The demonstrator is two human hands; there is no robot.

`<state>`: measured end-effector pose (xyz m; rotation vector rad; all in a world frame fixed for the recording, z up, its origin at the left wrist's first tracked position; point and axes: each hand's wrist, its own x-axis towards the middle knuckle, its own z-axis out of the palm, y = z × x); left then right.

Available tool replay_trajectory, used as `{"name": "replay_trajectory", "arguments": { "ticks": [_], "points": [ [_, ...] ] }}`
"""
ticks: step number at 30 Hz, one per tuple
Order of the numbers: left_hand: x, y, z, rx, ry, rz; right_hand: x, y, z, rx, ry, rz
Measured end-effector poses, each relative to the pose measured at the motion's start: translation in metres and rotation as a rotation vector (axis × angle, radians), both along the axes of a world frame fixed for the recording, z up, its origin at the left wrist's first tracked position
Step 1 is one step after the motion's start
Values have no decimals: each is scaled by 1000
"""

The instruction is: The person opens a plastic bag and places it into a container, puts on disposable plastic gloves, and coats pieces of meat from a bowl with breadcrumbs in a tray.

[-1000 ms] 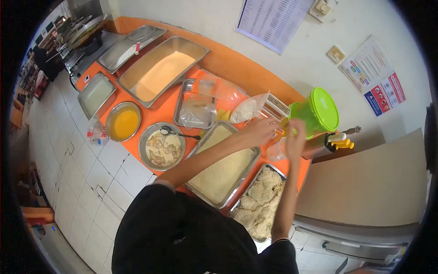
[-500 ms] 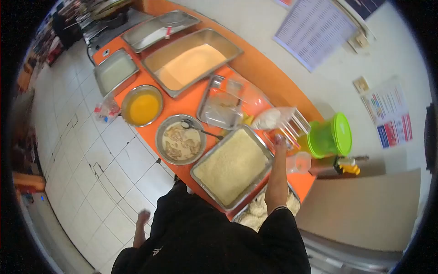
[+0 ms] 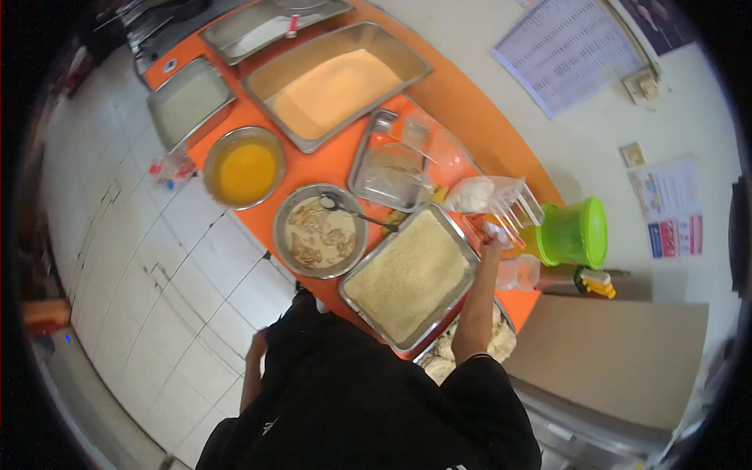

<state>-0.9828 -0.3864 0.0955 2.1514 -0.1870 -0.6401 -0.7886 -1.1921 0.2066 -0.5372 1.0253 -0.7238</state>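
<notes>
My right hand (image 3: 491, 235) reaches over the orange table, its fingers closed at a small whitish item that is too blurred to name. Beside it lie a clear bag of white powder (image 3: 472, 193) and a clear plastic cup (image 3: 518, 273). My left hand (image 3: 258, 343) hangs low by my left side, away from the table; its fingers are blurred. Between my arms and the wall stands a metal tray of pale crumbs (image 3: 407, 274). To its left is a bowl of pieces in creamy liquid (image 3: 319, 231) with a dark-handled spoon (image 3: 356, 211).
Farther left are a bowl of orange-yellow liquid (image 3: 246, 168), a deep pan of orange powder (image 3: 337, 90) and a tray of pale liquid (image 3: 188, 104). A green-lidded bucket (image 3: 576, 233) and yellow-handled tools (image 3: 597, 282) stand right. A tray of coated pieces (image 3: 501, 342) lies near my right forearm.
My left hand has left the table and dropped to my left side. My right hand has moved down to the items beside the powder bag. The view has shifted.
</notes>
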Motion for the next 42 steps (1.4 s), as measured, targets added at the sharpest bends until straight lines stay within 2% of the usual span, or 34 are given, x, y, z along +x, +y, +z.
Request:
{"name": "replay_trajectory", "arguments": {
  "ticks": [2,4,5,6,8,9,10,11,13,15,18,21,23,28,29,30,31,32,33,34,36,37,39,41,42],
  "points": [
    [57,-13,7,-84,-67,65,-12,-2,13,61,14,-70],
    [96,-24,38,-191,171,281,-16,25,51,-23,-162,-34],
    [103,-19,18,-276,128,296,-15,34,67,40,-127,-48],
    [111,-15,18,-274,127,279,-17,31,63,40,-130,-65],
    [128,-6,19,10,-1,-86,-27,15,44,139,-170,-36],
    [128,-2,5,67,58,-121,-28,19,48,138,-175,-53],
    [128,5,-2,106,-93,-289,-28,26,54,157,-191,-11],
    [124,11,-10,98,-90,-282,-30,33,61,175,-204,32],
    [117,14,-10,84,-86,-283,-36,21,33,217,-201,23],
    [108,12,-4,-13,57,-112,-42,17,29,257,-196,20],
    [99,22,-3,-48,172,-19,-23,30,55,164,-251,-34],
    [96,33,-2,-29,226,-27,-30,42,50,44,-118,-24],
    [97,38,1,-27,248,-35,-24,26,35,-161,-310,-42],
    [104,47,8,-27,294,-34,-25,32,50,-120,-392,34],
    [107,49,12,-28,305,-24,-22,37,65,9,-344,-57],
    [111,49,19,-35,321,-8,-14,29,62,140,-292,-138],
    [115,51,28,-40,338,1,-7,23,58,144,-135,-60],
    [124,47,40,-20,299,-27,2,21,55,155,-132,-36],
    [134,43,57,9,188,-88,12,27,45,106,-104,-99],
    [134,45,57,17,188,-91,7,20,37,42,-83,-193],
    [136,43,55,92,148,-27,2,4,5,-4,-158,-198],
    [136,40,66,91,214,15,0,-8,-11,8,-221,-120],
    [132,48,53,65,218,-47,-16,-8,-6,3,-274,-50],
    [117,73,9,-50,216,-95,-2,25,35,22,-163,-189],
    [109,82,1,-68,222,-90,2,30,50,14,-164,-178]
  ]
}}
